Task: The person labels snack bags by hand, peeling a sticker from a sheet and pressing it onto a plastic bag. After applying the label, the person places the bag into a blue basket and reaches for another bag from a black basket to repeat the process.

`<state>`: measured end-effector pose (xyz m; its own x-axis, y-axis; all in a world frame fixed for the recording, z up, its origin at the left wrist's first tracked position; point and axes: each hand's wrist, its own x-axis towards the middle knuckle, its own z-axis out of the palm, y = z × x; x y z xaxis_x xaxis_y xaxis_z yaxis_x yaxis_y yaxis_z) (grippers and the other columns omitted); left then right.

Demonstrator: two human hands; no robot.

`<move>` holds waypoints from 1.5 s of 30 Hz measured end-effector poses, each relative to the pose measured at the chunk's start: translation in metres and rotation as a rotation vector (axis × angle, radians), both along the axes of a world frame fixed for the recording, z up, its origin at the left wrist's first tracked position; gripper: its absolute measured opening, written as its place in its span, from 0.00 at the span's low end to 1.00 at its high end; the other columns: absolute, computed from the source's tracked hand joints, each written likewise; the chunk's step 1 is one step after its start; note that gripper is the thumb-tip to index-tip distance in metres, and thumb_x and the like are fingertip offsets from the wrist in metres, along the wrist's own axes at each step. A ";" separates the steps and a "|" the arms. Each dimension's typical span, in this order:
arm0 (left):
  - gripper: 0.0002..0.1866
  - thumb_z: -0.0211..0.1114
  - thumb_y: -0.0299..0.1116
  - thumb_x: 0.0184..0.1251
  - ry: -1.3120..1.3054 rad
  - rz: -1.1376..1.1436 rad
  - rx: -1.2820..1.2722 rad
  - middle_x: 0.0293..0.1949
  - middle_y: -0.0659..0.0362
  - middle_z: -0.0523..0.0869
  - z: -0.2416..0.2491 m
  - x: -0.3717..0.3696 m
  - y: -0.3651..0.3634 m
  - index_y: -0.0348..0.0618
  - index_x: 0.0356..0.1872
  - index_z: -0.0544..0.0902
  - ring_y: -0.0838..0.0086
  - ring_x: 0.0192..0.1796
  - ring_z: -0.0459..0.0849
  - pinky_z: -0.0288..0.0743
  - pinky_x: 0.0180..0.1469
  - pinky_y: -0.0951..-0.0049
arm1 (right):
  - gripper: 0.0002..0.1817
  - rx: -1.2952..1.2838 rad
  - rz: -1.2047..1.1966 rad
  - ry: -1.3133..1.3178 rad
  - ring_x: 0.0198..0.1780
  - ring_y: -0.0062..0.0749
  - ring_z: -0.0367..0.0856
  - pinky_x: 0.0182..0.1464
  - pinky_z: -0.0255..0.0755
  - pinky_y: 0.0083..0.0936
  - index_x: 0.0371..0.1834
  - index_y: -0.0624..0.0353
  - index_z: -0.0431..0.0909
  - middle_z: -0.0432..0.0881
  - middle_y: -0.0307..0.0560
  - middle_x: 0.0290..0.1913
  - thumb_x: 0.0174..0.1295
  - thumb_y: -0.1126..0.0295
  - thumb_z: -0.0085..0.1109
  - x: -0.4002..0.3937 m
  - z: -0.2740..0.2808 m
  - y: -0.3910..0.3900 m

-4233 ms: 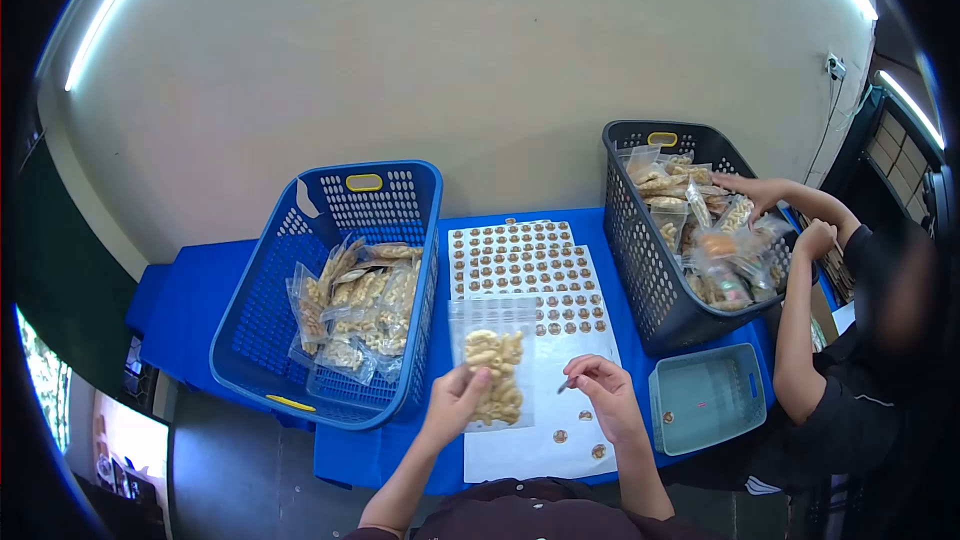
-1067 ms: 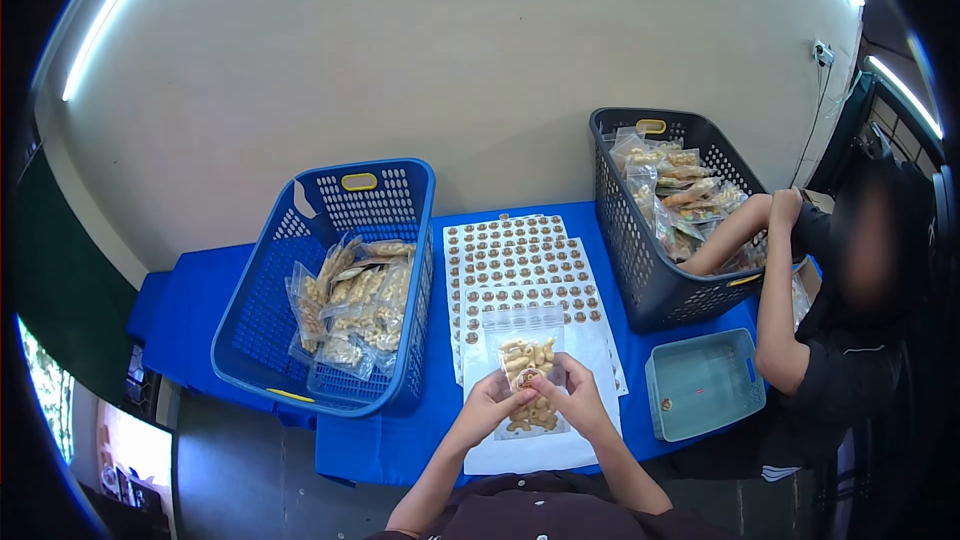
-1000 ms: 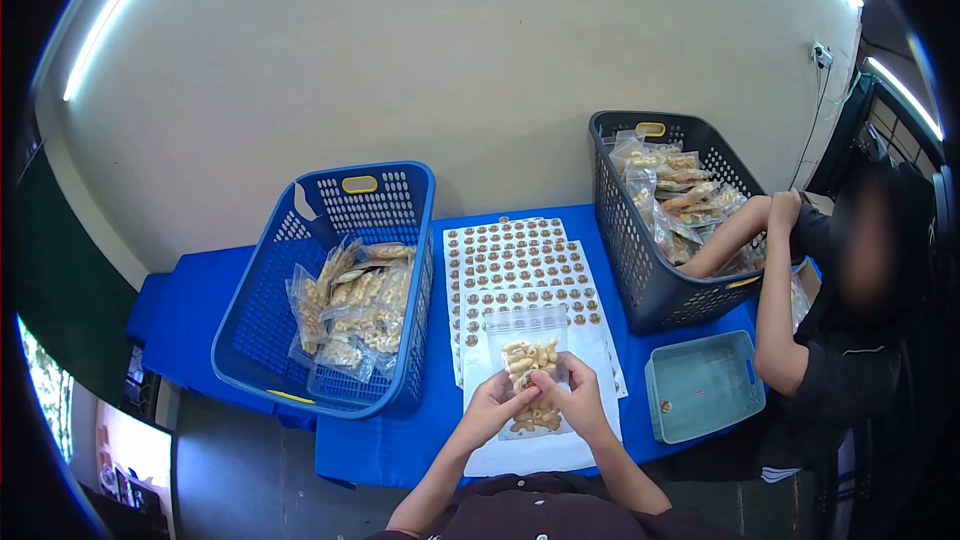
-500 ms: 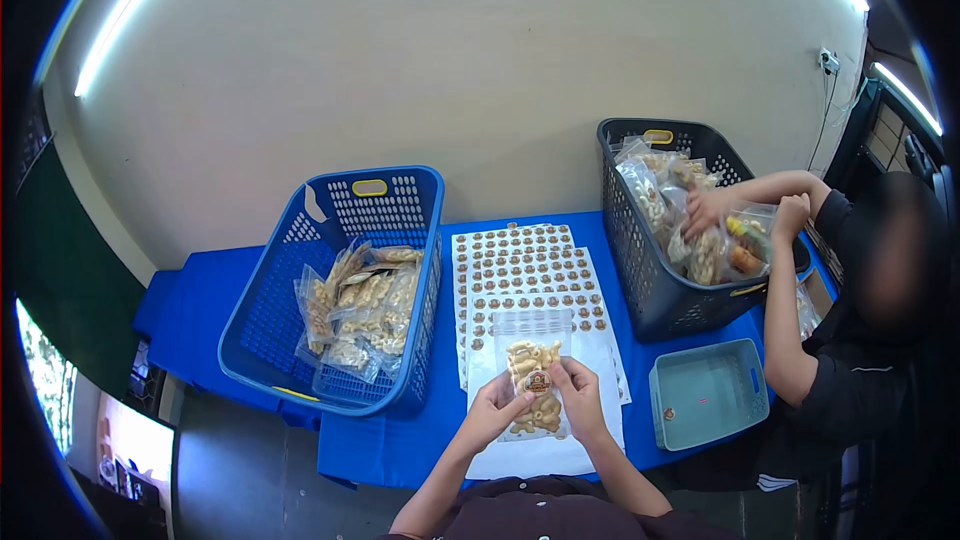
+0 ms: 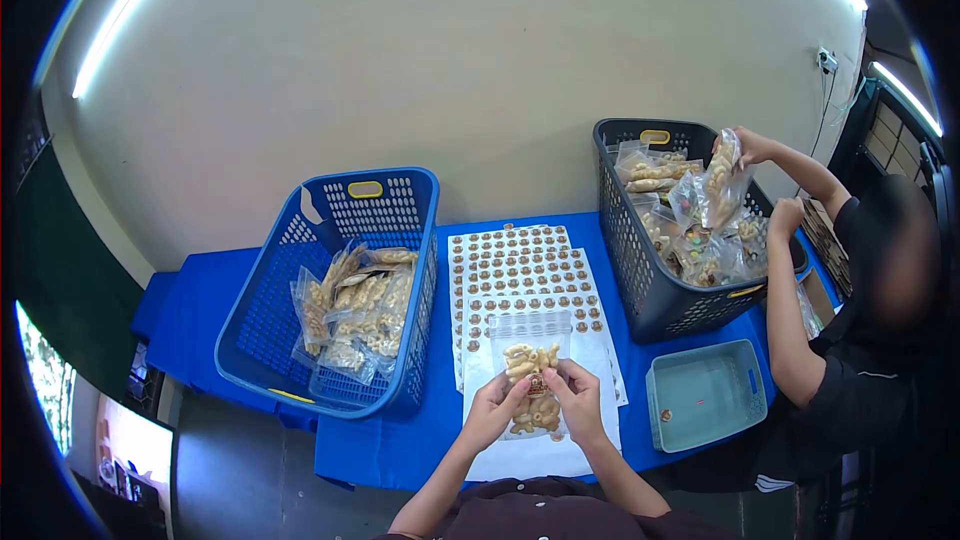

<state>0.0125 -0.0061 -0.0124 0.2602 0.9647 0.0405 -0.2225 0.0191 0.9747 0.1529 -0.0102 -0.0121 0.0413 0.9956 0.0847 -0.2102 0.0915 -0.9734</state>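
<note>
Showing at lower centre of the frame: one bag [image 5: 525, 365], clear, filled with pale curved pieces, its seal strip turned toward the top of the frame. It is held over the white sheets [image 5: 512, 252] by both hands. Left hand [image 5: 490, 414]: partly closed, the bag's left side gripped, thumb laid on the front. Right hand [image 5: 579, 404]: partly closed likewise, the right side gripped, thumb also on the front; the fingers behind are largely hidden. Between the thumbs, on the bag's face, one round brown sticker [image 5: 537, 384] is seen.

Centre: the sheets, overlapped, covered with rows of round brown stickers, the lowest sheet plain white toward the bottom. All are laid on a counter [image 5: 440, 430] draped in blue cloth.

Left of centre: one blue basket [image 5: 260, 340], yellow grips fitted; filled bags [image 5: 370, 305] are heaped inside.

Upper right: one black basket [image 5: 625, 250], loaded with similar bags. Over it, one filled bag is raised by a co-worker's hand [image 5: 752, 145].

Lower right: one teal tray [image 5: 715, 390], in which one loose round sticker is contained.
</note>
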 end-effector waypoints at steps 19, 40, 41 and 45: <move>0.19 0.55 0.37 0.64 0.036 0.065 -0.054 0.36 0.57 0.80 0.000 0.000 0.008 0.30 0.49 0.69 0.83 0.36 0.77 0.72 0.36 0.83 | 0.16 0.112 0.181 -0.187 0.40 0.19 0.72 0.45 0.65 0.18 0.44 0.64 0.69 0.74 0.38 0.36 0.54 0.73 0.59 0.006 0.003 0.001; 0.24 0.57 0.33 0.62 0.019 -0.019 -0.194 0.40 0.55 0.79 -0.004 0.003 -0.007 0.30 0.55 0.63 0.79 0.41 0.78 0.72 0.41 0.82 | 0.17 -0.020 0.082 0.172 0.42 0.17 0.73 0.44 0.67 0.16 0.46 0.65 0.68 0.75 0.40 0.40 0.57 0.68 0.57 0.000 -0.006 -0.005; 0.22 0.56 0.33 0.63 0.006 -0.019 -0.193 0.40 0.54 0.79 -0.006 0.002 -0.004 0.30 0.54 0.64 0.78 0.41 0.79 0.73 0.41 0.81 | 0.20 0.048 0.115 0.037 0.45 0.19 0.72 0.47 0.66 0.18 0.50 0.65 0.64 0.74 0.42 0.44 0.56 0.71 0.57 0.001 -0.011 -0.004; 0.17 0.54 0.31 0.64 -0.044 -0.002 -0.182 0.41 0.53 0.80 -0.007 -0.001 -0.003 0.30 0.50 0.68 0.76 0.41 0.80 0.76 0.40 0.79 | 0.20 0.038 0.146 -0.029 0.47 0.21 0.71 0.49 0.66 0.20 0.52 0.66 0.63 0.73 0.43 0.44 0.57 0.73 0.55 -0.001 -0.009 -0.004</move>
<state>0.0114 -0.0086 -0.0193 0.2636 0.9567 -0.1232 -0.2650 0.1946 0.9444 0.1523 -0.0147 -0.0209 -0.1065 0.9869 0.1211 -0.1962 0.0985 -0.9756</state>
